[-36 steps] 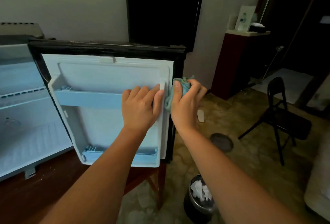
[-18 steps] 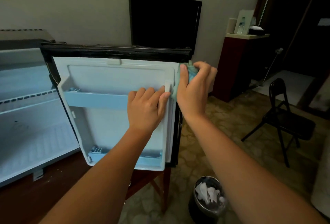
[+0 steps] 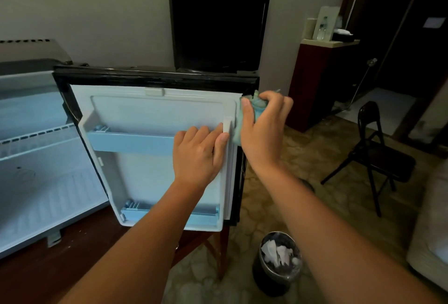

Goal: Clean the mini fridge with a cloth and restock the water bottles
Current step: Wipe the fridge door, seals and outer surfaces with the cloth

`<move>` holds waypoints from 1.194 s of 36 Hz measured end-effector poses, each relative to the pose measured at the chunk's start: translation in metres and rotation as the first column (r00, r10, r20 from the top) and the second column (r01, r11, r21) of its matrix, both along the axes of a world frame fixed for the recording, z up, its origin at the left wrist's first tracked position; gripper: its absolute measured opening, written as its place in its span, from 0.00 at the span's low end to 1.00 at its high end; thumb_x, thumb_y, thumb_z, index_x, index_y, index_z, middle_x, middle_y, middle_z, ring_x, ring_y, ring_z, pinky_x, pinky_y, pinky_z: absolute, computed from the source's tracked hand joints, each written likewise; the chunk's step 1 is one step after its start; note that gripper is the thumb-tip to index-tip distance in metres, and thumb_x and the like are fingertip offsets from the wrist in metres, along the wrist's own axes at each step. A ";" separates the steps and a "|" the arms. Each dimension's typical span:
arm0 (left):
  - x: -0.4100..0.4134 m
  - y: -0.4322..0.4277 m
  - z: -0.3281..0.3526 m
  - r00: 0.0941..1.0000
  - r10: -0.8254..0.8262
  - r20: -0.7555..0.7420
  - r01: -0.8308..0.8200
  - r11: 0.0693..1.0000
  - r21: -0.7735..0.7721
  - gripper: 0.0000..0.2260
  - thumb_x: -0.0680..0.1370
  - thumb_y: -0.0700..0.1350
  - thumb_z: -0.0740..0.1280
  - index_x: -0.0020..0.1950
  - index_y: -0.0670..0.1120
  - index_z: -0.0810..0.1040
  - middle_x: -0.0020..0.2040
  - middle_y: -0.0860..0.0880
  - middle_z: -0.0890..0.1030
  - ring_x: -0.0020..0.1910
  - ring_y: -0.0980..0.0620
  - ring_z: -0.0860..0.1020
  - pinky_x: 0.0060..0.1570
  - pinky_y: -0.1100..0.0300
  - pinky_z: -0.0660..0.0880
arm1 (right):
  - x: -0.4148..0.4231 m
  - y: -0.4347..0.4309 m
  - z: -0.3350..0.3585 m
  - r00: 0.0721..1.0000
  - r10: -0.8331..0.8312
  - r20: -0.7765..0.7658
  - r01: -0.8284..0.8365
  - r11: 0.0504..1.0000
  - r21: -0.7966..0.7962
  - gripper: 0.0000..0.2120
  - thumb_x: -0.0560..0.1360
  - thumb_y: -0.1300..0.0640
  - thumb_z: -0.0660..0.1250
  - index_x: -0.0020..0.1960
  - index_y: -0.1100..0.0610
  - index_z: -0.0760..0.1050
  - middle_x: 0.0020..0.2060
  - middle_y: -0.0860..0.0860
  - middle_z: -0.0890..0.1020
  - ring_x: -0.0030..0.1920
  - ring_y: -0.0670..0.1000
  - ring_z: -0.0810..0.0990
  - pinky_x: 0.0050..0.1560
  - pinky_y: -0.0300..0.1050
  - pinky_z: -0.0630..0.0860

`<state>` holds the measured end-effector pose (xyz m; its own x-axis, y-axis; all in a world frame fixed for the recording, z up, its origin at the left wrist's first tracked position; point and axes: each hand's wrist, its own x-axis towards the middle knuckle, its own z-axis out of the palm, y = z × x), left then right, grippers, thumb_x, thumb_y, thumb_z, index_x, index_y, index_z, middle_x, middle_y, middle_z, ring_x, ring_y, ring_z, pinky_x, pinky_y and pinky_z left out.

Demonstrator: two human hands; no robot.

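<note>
Nearest, below the open fridge door (image 3: pixel 155 109), a waste bin (image 3: pixel 278 262) holds crumpled paper. Both forearms reach up from the bottom edge toward the door. The left hand (image 3: pixel 198 155) lies flat on the door's inner panel by its right edge, palm down, fingers straight and together over the right end of the upper door shelf (image 3: pixel 131 143). The right hand (image 3: pixel 264 129) is just beside it, fingers and thumb curled round a bunched pale-green cloth (image 3: pixel 238 125), which presses against the door's right edge near the top corner. Left of the door gapes the mini fridge (image 3: pixel 36 182). Behind the door stands a dark television (image 3: pixel 218 27); well to the door's right is a folding chair (image 3: pixel 378 153).
</note>
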<state>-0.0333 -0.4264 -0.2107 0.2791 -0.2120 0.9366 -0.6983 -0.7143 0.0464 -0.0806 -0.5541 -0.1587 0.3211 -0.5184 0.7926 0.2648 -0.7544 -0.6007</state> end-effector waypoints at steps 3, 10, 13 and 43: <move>-0.001 0.000 0.001 1.000 0.008 -0.008 -0.008 1.000 0.006 0.22 0.87 0.51 0.52 0.56 0.47 0.85 0.34 0.49 0.74 0.34 0.45 0.70 0.38 0.49 0.63 | 0.003 0.000 0.019 0.999 -0.002 0.051 0.003 1.000 -0.020 0.15 0.80 0.50 0.68 0.59 0.58 0.69 0.55 0.47 0.66 0.49 0.41 0.72 0.46 0.22 0.69; -0.002 0.000 0.000 1.000 -0.009 -0.011 0.009 1.000 -0.007 0.24 0.87 0.51 0.50 0.56 0.47 0.86 0.34 0.48 0.74 0.34 0.45 0.71 0.39 0.49 0.65 | -0.004 -0.003 -0.033 0.998 0.001 -0.065 -0.001 1.000 -0.001 0.16 0.79 0.47 0.69 0.58 0.54 0.67 0.56 0.47 0.67 0.49 0.41 0.72 0.44 0.23 0.71; 0.001 -0.001 -0.003 1.000 -0.001 0.019 0.002 1.000 -0.015 0.23 0.87 0.51 0.50 0.56 0.46 0.85 0.34 0.48 0.75 0.34 0.44 0.71 0.39 0.49 0.64 | -0.006 -0.002 -0.070 0.988 0.001 -0.157 -0.001 1.000 0.002 0.17 0.79 0.46 0.67 0.59 0.53 0.65 0.56 0.49 0.67 0.50 0.42 0.72 0.42 0.30 0.73; -0.009 0.011 -0.005 0.996 -0.037 0.075 0.037 0.999 0.006 0.18 0.86 0.50 0.56 0.57 0.46 0.85 0.38 0.46 0.77 0.37 0.43 0.72 0.42 0.48 0.67 | -0.024 0.007 -0.068 0.990 0.009 -0.141 -0.002 0.999 0.049 0.15 0.81 0.50 0.67 0.60 0.58 0.67 0.56 0.49 0.66 0.50 0.40 0.69 0.48 0.23 0.68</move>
